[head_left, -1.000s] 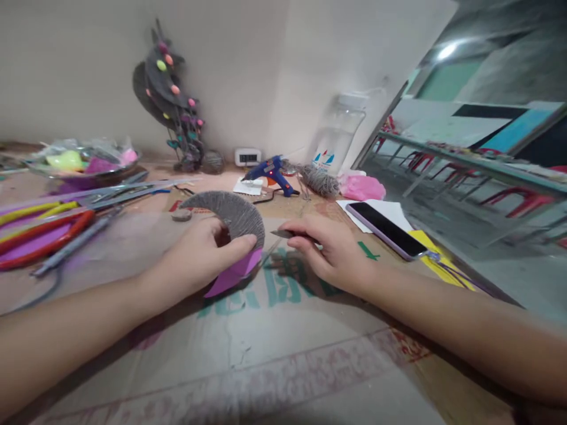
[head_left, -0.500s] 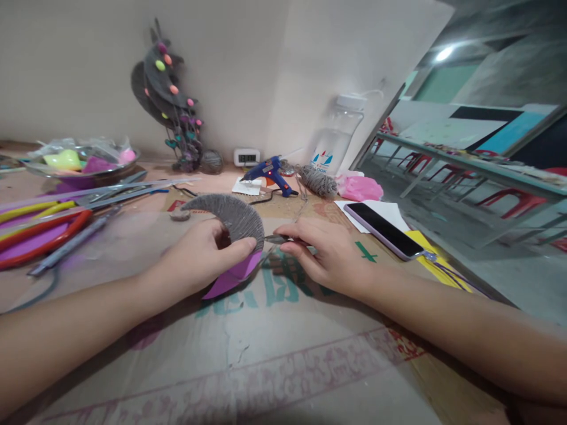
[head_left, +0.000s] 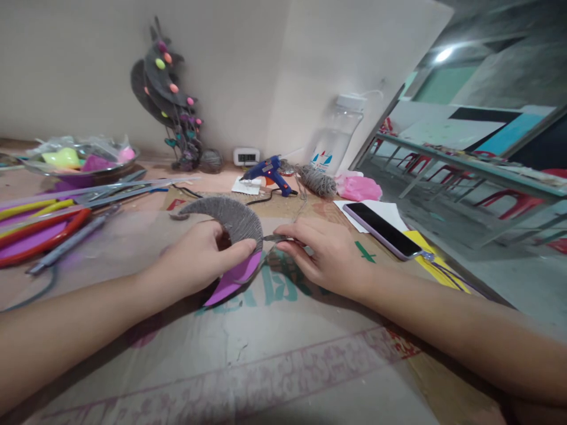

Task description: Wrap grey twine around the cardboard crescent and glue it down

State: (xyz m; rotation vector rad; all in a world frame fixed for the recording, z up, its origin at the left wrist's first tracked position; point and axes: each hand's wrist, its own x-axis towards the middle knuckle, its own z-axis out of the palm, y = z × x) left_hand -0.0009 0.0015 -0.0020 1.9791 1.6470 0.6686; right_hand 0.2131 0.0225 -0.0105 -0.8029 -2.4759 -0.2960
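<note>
A crescent shape [head_left: 241, 219] is wrapped in grey yarn over its upper part; its lower tip is bare purple. My left hand [head_left: 201, 254] grips it at the inner curve, thumb on the front near where grey meets purple. Close to the outer edge, my right hand [head_left: 323, 251] pinches a thin, dark, pointed metal tool [head_left: 277, 238], its tip at the crescent's edge. A strand of grey yarn [head_left: 302, 203] runs from the yarn ball [head_left: 319, 180] towards my right hand, and a loose strand crosses the purple part.
Behind stand a blue glue gun [head_left: 270, 174], a small clock [head_left: 246, 156] and a bottle [head_left: 336, 136]. At right lies a phone [head_left: 381, 230]. Scissors with red handles [head_left: 48, 242] and a bowl [head_left: 84, 171] are at left. A decorated moon ornament [head_left: 166, 88] hangs by the wall.
The crescent has tilted slightly, its purple tip a little lower. A yarn strand now shows across the purple part. Both hands keep nearly the same place and grip.
</note>
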